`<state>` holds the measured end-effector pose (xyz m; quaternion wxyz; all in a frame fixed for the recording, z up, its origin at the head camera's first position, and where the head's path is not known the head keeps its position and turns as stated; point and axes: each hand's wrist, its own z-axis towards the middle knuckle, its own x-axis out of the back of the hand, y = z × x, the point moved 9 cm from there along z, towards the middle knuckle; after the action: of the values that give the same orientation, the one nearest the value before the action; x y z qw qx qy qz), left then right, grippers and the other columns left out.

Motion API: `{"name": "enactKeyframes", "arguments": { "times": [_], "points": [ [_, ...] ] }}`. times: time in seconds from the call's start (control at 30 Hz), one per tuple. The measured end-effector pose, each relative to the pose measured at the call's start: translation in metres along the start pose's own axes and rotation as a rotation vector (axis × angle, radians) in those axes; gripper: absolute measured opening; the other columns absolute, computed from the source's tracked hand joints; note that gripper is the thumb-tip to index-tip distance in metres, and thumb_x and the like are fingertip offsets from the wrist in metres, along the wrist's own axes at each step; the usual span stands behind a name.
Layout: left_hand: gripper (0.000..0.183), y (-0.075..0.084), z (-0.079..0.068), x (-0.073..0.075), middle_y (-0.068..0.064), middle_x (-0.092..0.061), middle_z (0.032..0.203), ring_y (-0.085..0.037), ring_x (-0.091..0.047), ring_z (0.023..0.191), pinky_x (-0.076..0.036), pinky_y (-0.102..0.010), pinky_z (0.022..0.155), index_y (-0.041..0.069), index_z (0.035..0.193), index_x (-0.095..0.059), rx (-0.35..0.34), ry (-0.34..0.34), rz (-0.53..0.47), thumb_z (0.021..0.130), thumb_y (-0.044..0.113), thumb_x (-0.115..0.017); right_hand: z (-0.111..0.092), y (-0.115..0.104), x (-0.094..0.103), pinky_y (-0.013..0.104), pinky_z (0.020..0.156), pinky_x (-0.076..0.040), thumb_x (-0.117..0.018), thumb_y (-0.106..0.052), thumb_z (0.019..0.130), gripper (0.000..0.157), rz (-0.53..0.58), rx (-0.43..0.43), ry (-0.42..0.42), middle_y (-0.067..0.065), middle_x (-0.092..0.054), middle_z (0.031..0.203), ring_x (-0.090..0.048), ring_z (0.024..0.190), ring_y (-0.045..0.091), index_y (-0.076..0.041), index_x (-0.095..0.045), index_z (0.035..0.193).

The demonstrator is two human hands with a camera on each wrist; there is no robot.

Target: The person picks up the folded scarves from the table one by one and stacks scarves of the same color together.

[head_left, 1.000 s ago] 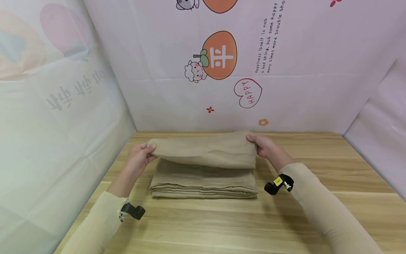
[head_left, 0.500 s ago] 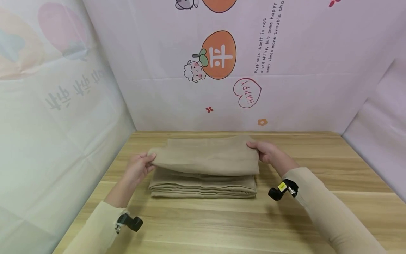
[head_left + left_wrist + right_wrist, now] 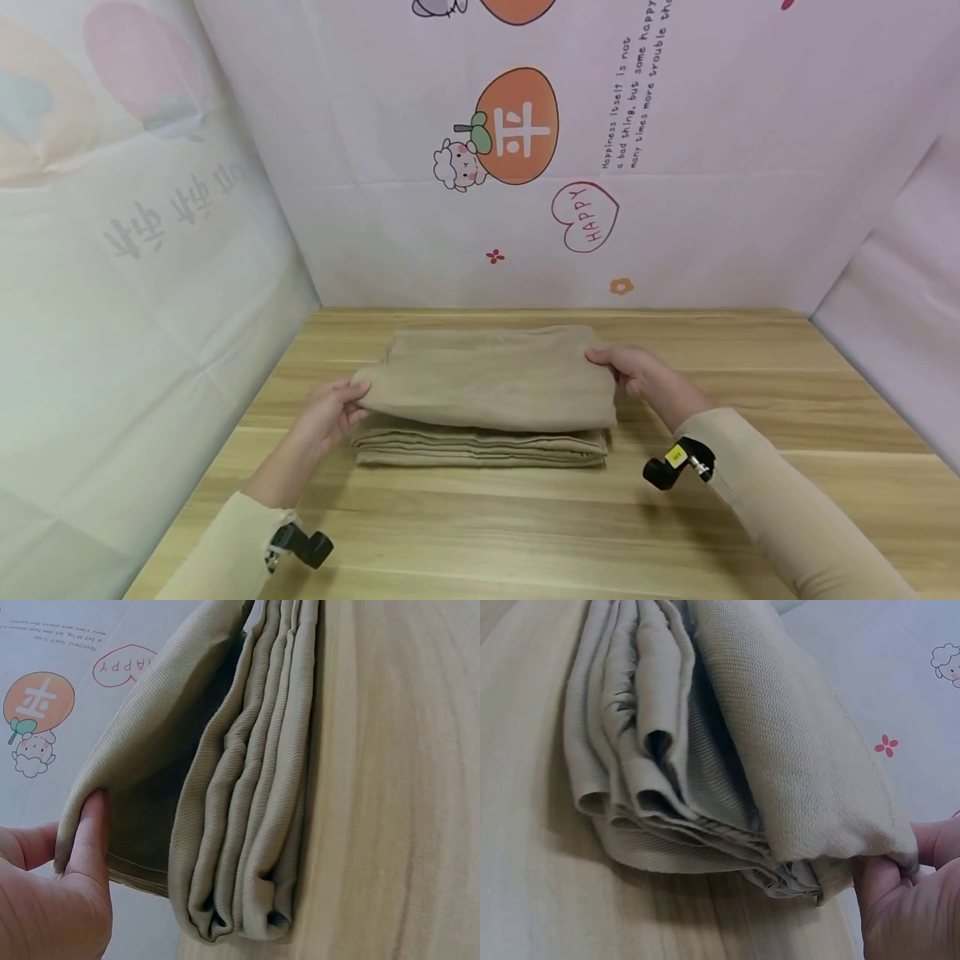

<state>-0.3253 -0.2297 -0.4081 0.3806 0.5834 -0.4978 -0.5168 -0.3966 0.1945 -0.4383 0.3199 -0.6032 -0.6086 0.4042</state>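
Observation:
A thick bundle of khaki woven cloth (image 3: 487, 383), folded into several layers, lies on the wooden table. My left hand (image 3: 328, 412) pinches the left edge of its upper flap between thumb and fingers. The flap's right edge is pinched by my right hand (image 3: 641, 373). Between the hands the flap's near side hangs raised over the lower layers (image 3: 480, 450), and a dark gap shows below it in the left wrist view. In the right wrist view, rolled layer ends (image 3: 630, 780) stick out beside the flap (image 3: 795, 750), and the fingertips are partly hidden by cloth.
The wood-grain table (image 3: 480, 533) extends in front of the bundle and to both sides. A white printed sheet (image 3: 420, 242) stands as a wall close behind, with further sheet walls left and right. Black wrist cameras (image 3: 303, 546) hang from both sleeves.
Both hands have come toward the person and lower, drawing the flap's near edge over more of the lower layers. More of the cloth behind the flap now shows.

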Motion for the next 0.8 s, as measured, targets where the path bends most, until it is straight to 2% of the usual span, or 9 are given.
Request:
{"name": "enactKeyframes", "arguments": {
  "times": [0.17,0.37,0.5,0.8],
  "points": [
    [0.043,-0.005,-0.003,0.004,-0.004,-0.070,0.090,-0.011,-0.070,0.082,-0.054,-0.023,0.080,-0.023,0.136,-0.029,0.009,-0.016,0.017,0.101,-0.003,-0.043,0.000,0.007,-0.002,0.021,0.057,-0.055,-0.062,-0.012,0.096,0.013,-0.022,-0.007,-0.021,0.001,-0.064,0.070,-0.063,0.060,0.008,-0.003,-0.058,0.088],
    [0.044,-0.015,-0.004,0.011,-0.006,-0.070,0.089,-0.013,-0.070,0.082,-0.055,-0.024,0.080,-0.022,0.135,-0.032,0.040,0.004,0.026,0.100,-0.001,-0.049,0.001,0.015,-0.001,0.020,0.055,-0.054,-0.062,-0.014,0.096,0.015,-0.041,-0.016,-0.024,0.001,-0.064,0.069,-0.062,0.059,0.008,-0.001,-0.057,0.091],
    [0.044,-0.021,-0.005,0.013,-0.007,-0.070,0.092,-0.014,-0.069,0.084,-0.055,-0.025,0.080,-0.023,0.134,-0.034,0.050,-0.015,0.070,0.099,0.000,-0.050,0.001,0.020,-0.002,0.023,0.058,-0.056,-0.061,-0.015,0.097,0.018,-0.051,-0.015,-0.035,0.002,-0.064,0.072,-0.064,0.062,0.010,0.002,-0.053,0.099],
    [0.044,-0.031,-0.006,0.015,-0.011,-0.069,0.099,-0.015,-0.069,0.088,-0.055,-0.027,0.082,-0.024,0.134,-0.032,0.073,-0.106,0.137,0.100,0.000,-0.048,0.003,0.024,-0.001,0.024,0.060,-0.057,-0.061,-0.015,0.097,0.021,-0.051,-0.006,-0.040,0.003,-0.066,0.074,-0.065,0.065,0.011,0.003,-0.052,0.103]
  ]
}}
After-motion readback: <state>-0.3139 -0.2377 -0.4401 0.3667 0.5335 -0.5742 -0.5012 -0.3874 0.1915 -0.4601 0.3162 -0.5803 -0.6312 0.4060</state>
